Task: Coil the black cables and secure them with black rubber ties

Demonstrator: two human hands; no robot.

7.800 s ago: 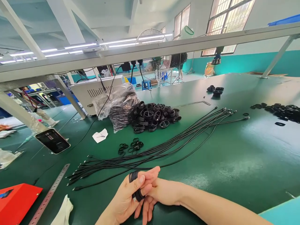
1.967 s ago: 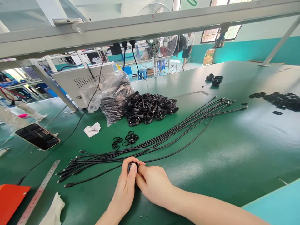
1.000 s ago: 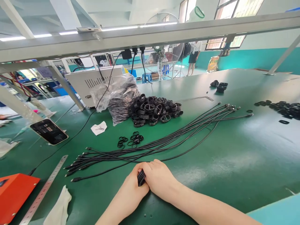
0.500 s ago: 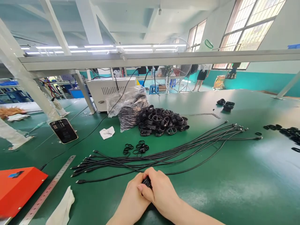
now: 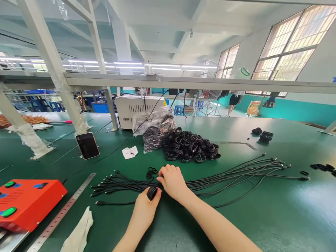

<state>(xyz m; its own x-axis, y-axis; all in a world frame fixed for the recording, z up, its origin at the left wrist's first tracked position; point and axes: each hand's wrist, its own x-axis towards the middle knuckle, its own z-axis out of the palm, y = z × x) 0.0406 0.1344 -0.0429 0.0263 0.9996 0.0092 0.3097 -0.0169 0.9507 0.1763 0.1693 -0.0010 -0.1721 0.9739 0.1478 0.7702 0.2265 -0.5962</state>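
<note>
My left hand [image 5: 145, 208] sits at the near edge of the cable bundle, pinching a small black coil [image 5: 152, 193] between thumb and fingers. My right hand [image 5: 170, 181] lies just beyond it, its fingertips pressing down on a long bundle of thin black cables [image 5: 210, 183]. The bundle runs across the green mat from left to right, with metal connector ends at both sides. Just above my right hand lie small black rubber rings [image 5: 151, 173], partly hidden by its fingers.
A heap of black coiled loops [image 5: 191, 147] stands beyond the cables, next to a clear plastic bag [image 5: 154, 130]. On the left are an orange box [image 5: 28, 204], a steel ruler [image 5: 63, 210] and a white cloth [image 5: 78, 231]. A standing person [image 5: 234, 99] is far off.
My right hand has moved away from my left and onto the cables. The black coil stays in my left hand. The view has tilted upward, showing more ceiling.
</note>
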